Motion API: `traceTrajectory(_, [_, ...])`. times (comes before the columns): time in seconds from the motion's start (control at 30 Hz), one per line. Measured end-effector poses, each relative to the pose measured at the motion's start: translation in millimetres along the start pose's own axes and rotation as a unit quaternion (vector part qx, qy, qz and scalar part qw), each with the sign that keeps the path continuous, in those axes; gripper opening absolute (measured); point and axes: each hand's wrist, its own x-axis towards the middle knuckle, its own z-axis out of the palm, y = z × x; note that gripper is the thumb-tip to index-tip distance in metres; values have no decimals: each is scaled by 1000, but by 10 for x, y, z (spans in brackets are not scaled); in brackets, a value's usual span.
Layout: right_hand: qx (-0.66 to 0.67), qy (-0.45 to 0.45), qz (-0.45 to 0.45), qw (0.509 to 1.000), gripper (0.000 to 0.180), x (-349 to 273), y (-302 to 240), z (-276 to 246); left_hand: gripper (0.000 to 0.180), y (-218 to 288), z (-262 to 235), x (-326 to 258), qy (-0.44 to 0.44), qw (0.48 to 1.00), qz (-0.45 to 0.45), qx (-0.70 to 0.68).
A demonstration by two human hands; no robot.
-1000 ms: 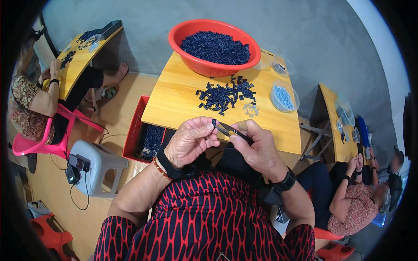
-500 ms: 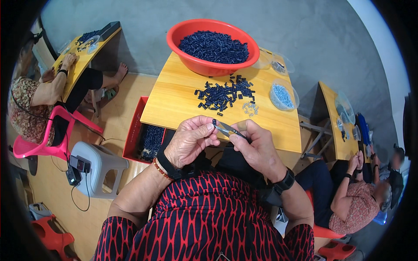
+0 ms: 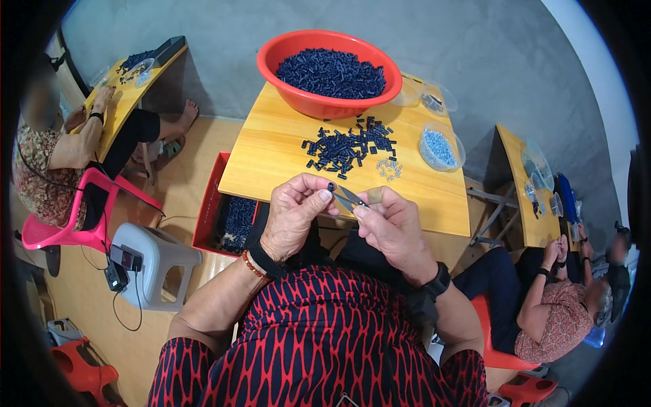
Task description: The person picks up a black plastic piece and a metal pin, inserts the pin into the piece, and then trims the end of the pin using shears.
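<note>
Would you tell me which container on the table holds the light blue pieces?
The small clear bowl at the table's right side; the big red basin holds dark blue pieces.

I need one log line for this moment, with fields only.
left hand: pinches dark part | right hand: holds snips at part | table: part pile, red basin
</note>
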Motion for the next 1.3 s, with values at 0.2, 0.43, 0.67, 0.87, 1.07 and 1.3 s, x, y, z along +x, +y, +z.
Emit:
traceTrajectory(0.2, [112,30,-21,993,17,-4,47,145,14,-37,50,-28,-9,997,-3,-78])
traceTrajectory(0.43, [128,-2,-37,991,20,-16,128,32,14,49,72,-41,-43,988,-55,-140])
traceTrajectory(0.67, [64,13,-18,998,18,11,45,26,14,48,52,-25,-33,984,-90,-153])
traceTrajectory(0.87, [59,15,-11,998,17,17,47,36,12,17,40,-27,-25,987,-85,-132])
traceTrajectory(1.07, [46,20,5,999,17,8,36,24,12,-9,41,-39,-18,992,-69,-105])
traceTrajectory(1.3, [49,18,31,998,17,11,6,8,17,-31,9,-27,-2,994,38,104])
